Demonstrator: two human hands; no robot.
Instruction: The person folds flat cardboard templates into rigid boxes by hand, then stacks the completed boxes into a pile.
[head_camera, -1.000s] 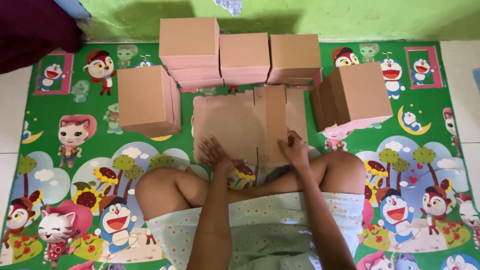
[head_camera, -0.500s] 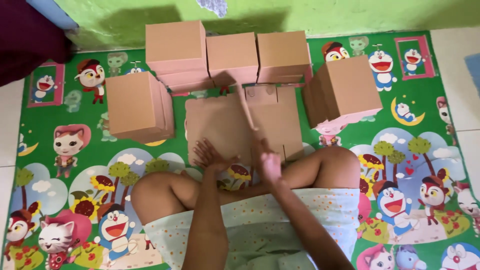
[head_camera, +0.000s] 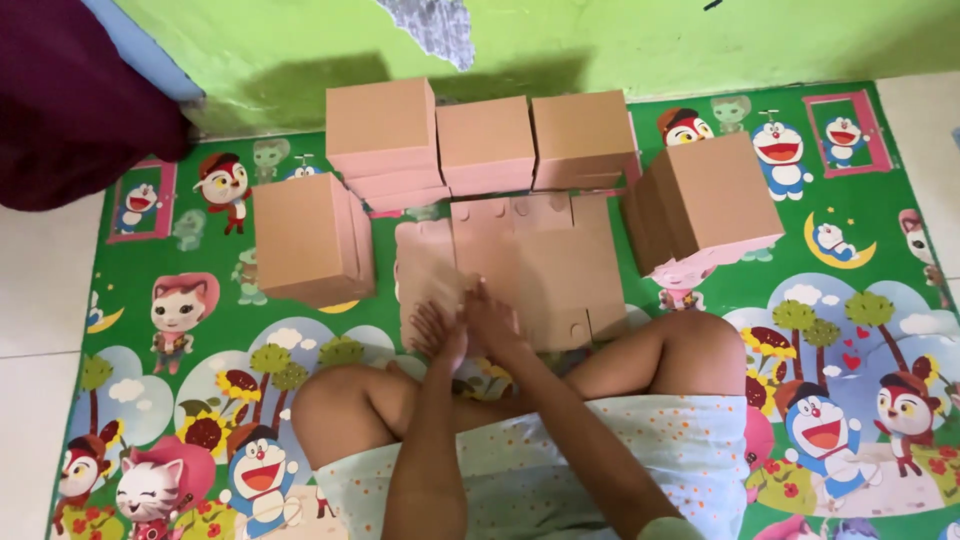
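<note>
A flat brown cardboard box blank (head_camera: 540, 265) lies on the cartoon play mat (head_camera: 150, 400) in front of my crossed legs. My left hand (head_camera: 438, 330) presses flat on its near left part. My right hand (head_camera: 492, 318) lies right beside it, touching it, palm down on the same cardboard. Both hands have fingers spread on the sheet and grip nothing. The left flap of the blank (head_camera: 425, 262) lies flat on the mat.
Folded brown boxes ring the blank: a stack at back left (head_camera: 385, 140), two more at the back (head_camera: 487, 145) (head_camera: 583, 138), one at left (head_camera: 308, 238), one at right (head_camera: 712, 205). A green wall (head_camera: 600, 40) and a dark red cloth (head_camera: 70, 90) lie beyond.
My right hand has moved left across the cardboard to meet my left hand. The raised flap seen half a second ago now lies flat.
</note>
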